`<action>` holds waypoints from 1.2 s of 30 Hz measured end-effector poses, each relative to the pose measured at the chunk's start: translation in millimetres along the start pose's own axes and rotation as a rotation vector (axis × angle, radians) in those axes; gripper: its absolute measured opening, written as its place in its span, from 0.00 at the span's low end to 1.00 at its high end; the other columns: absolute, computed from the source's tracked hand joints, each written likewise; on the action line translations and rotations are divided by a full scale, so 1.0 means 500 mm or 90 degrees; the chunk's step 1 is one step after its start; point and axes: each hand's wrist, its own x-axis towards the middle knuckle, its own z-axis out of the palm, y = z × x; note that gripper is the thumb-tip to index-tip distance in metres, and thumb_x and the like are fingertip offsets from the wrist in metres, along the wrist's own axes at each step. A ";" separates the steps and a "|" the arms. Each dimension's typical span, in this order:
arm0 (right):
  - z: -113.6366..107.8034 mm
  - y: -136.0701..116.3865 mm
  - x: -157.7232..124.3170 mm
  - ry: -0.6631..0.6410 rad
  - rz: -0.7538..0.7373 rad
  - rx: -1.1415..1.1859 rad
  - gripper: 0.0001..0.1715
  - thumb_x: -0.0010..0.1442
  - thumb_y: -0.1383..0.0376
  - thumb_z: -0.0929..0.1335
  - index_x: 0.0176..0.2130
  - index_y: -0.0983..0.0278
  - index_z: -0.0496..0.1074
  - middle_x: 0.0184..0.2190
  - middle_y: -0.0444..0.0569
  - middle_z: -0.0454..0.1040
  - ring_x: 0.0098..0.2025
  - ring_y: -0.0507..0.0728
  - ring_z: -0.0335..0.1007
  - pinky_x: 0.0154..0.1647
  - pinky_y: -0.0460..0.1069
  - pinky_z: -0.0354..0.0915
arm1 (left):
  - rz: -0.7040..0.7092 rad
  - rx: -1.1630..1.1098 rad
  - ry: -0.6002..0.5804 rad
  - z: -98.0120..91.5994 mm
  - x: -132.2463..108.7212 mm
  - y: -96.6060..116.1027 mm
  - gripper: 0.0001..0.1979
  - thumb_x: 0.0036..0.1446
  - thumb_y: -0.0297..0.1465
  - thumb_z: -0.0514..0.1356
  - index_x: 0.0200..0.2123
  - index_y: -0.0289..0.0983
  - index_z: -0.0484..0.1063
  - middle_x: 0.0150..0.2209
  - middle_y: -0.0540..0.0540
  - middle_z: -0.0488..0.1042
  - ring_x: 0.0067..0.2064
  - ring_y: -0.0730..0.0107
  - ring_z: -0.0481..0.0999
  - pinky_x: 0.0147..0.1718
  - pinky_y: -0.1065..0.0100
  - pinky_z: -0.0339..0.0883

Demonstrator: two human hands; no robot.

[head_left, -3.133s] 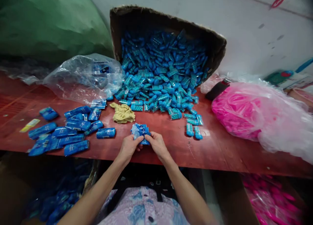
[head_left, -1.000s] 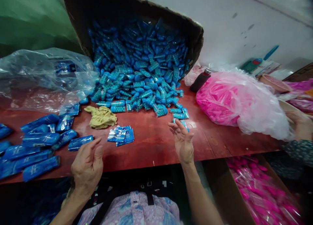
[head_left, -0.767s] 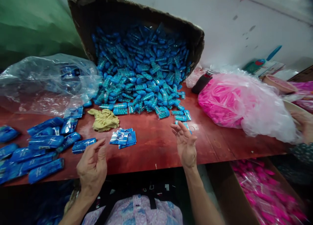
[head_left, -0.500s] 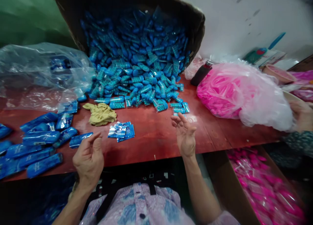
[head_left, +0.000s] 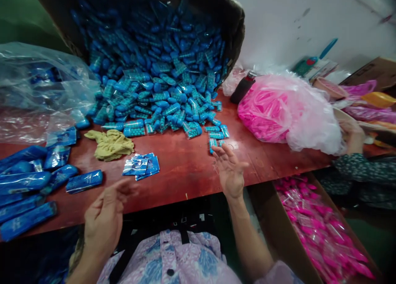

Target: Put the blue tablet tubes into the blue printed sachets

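Observation:
My left hand (head_left: 105,216) hovers empty at the red table's (head_left: 192,172) near edge, fingers loosely apart. My right hand (head_left: 229,169) is raised palm-up over the table, fingers spread, holding nothing. Between them, a little farther in, lies a small stack of flat blue packets (head_left: 141,166). Just beyond my right fingertips are loose blue capsule-shaped items (head_left: 216,133) spilled from a tipped cardboard box (head_left: 154,61) full of them. Filled blue packs (head_left: 27,185) lie in a group at the left.
A yellow rag (head_left: 109,144) lies by the spill. A clear plastic bag (head_left: 37,86) sits at the left, a bag of pink items (head_left: 278,111) at the right. A box of pink packets (head_left: 318,230) stands below the table. Another person's hand and sleeve (head_left: 355,160) reach in at right.
Both hands let go of the stack of blue packets, which now lies on the table. My hands drew apart and toward me, both empty. The view has swung to the right.

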 end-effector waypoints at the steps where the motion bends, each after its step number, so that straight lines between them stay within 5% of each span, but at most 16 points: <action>1: -0.017 -0.003 -0.009 0.022 -0.014 -0.006 0.36 0.54 0.40 0.53 0.48 0.57 0.67 0.47 0.49 0.71 0.54 0.60 0.61 0.58 0.61 0.49 | -0.123 -0.099 -0.035 0.000 -0.016 -0.009 0.19 0.55 0.44 0.47 0.32 0.38 0.71 0.31 0.45 0.76 0.38 0.61 0.75 0.38 0.61 0.68; 4: -0.077 -0.012 -0.041 0.096 -0.068 -0.043 0.34 0.55 0.41 0.54 0.49 0.57 0.67 0.48 0.48 0.69 0.56 0.59 0.58 0.60 0.61 0.44 | -0.551 -0.224 -0.212 0.005 -0.060 -0.059 0.17 0.50 0.41 0.55 0.32 0.32 0.72 0.28 0.39 0.77 0.33 0.60 0.77 0.30 0.64 0.69; 7: -0.131 -0.033 -0.064 0.155 -0.110 -0.095 0.33 0.55 0.41 0.55 0.49 0.57 0.66 0.50 0.48 0.68 0.58 0.60 0.55 0.60 0.63 0.40 | -0.700 -0.269 -0.275 0.030 -0.077 -0.122 0.15 0.49 0.35 0.59 0.37 0.29 0.71 0.34 0.37 0.77 0.35 0.61 0.77 0.30 0.68 0.69; 11: -0.164 -0.080 -0.072 0.194 -0.201 -0.110 0.32 0.56 0.42 0.54 0.50 0.56 0.66 0.51 0.48 0.67 0.58 0.61 0.55 0.60 0.63 0.40 | -0.661 -0.273 -0.286 0.092 -0.063 -0.169 0.15 0.49 0.34 0.60 0.37 0.28 0.69 0.33 0.37 0.77 0.34 0.62 0.77 0.31 0.69 0.69; 15: -0.161 -0.103 -0.071 0.180 -0.215 -0.091 0.32 0.55 0.42 0.55 0.50 0.55 0.66 0.50 0.48 0.67 0.58 0.61 0.55 0.60 0.62 0.40 | -0.647 -0.241 -0.328 0.130 -0.065 -0.162 0.16 0.48 0.36 0.60 0.37 0.28 0.70 0.30 0.38 0.77 0.33 0.63 0.77 0.31 0.69 0.68; 23: -0.134 -0.074 -0.049 0.202 -0.177 -0.045 0.34 0.57 0.42 0.51 0.50 0.56 0.65 0.49 0.50 0.68 0.56 0.61 0.58 0.58 0.64 0.47 | -0.609 -0.209 -0.356 0.134 -0.091 -0.114 0.14 0.46 0.35 0.62 0.33 0.29 0.73 0.28 0.38 0.78 0.30 0.64 0.77 0.29 0.70 0.66; 36: -0.138 -0.068 -0.046 0.199 -0.135 -0.026 0.33 0.55 0.41 0.53 0.47 0.56 0.68 0.47 0.50 0.70 0.54 0.60 0.61 0.57 0.63 0.49 | -0.594 -0.176 -0.429 0.123 -0.080 -0.127 0.14 0.48 0.36 0.60 0.35 0.32 0.74 0.31 0.40 0.78 0.34 0.63 0.76 0.32 0.69 0.67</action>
